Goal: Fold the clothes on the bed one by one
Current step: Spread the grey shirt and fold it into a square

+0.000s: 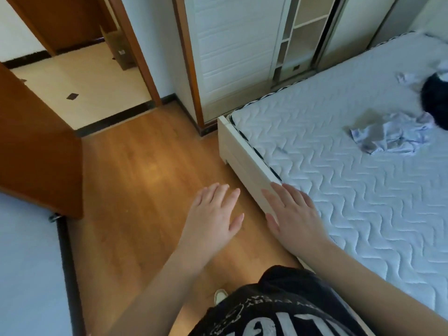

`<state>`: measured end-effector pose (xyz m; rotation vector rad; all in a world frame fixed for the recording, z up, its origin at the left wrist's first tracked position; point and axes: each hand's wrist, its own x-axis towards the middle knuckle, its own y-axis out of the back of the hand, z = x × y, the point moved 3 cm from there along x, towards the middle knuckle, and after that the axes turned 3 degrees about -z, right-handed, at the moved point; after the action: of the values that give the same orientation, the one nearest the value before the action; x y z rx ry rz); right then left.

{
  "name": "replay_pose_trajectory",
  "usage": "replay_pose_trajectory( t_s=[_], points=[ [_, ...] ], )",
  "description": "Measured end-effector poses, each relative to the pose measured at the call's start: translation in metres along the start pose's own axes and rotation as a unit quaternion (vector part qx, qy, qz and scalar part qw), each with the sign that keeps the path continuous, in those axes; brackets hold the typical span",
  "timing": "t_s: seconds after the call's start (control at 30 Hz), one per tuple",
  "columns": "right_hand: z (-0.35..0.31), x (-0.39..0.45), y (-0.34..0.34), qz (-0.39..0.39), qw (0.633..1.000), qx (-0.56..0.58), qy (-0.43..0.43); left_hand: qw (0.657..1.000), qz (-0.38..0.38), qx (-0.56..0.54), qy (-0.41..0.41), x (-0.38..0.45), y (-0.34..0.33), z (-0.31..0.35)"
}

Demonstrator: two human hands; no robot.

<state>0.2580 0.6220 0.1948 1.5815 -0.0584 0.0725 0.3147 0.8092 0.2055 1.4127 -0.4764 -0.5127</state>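
At the far left an orange-brown wooden door (41, 151) stands swung open, and past it the cream tiled floor (80, 86) of the next room shows through the doorway. The warm honey-coloured wooden floorboards (135, 170) run from there toward the bed. Above them the person's left hand (213, 214) hovers palm down, fingers straight and slightly spread, holding nothing. Just beside it, the right hand (293, 214) is the same: flat, fingers extended, nothing in its grasp, held over the near edge of the white wooden bed frame (244, 161); whether it touches the frame I cannot tell. Behind stands a white slatted sliding wardrobe (232, 57), partly open on pale shelves. The white quilted mattress (339, 178) with its wavy stitching fills the right side. On it, well apart from both hands, lies a crumpled pale lilac-and-grey garment (392, 134), unfolded. Just beyond that, at the right edge, sits a black bundle of clothing (434, 100), with a small white crumpled piece (407, 78) near it.
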Motion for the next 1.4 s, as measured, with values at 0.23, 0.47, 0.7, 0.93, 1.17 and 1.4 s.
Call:
replay_pose_trajectory(
  t_s=[0.23,0.47,0.7,0.93,1.17,1.4],
  points=[
    [0.068,0.066,-0.015,0.037,0.991,0.013,-0.127,0.996,-0.016,0.016,-0.092,0.141,-0.004,-0.011],
    [0.165,0.135,-0.025,0.031,0.979,0.010,-0.199,0.981,-0.030,0.015,-0.189,0.282,0.000,0.032],
    [0.247,0.202,-0.024,0.017,0.964,-0.017,-0.266,0.966,-0.019,-0.013,-0.258,0.406,0.002,0.078],
    [0.309,0.253,-0.032,0.004,0.913,-0.020,-0.408,0.939,-0.006,-0.022,-0.343,0.523,-0.022,0.093],
    [0.353,0.306,-0.036,-0.011,0.861,-0.029,-0.507,0.891,-0.024,-0.036,-0.451,0.636,-0.046,0.120],
    [0.382,0.303,-0.040,-0.023,0.809,-0.037,-0.586,0.844,-0.048,-0.057,-0.531,0.701,-0.084,0.176]
  ],
)
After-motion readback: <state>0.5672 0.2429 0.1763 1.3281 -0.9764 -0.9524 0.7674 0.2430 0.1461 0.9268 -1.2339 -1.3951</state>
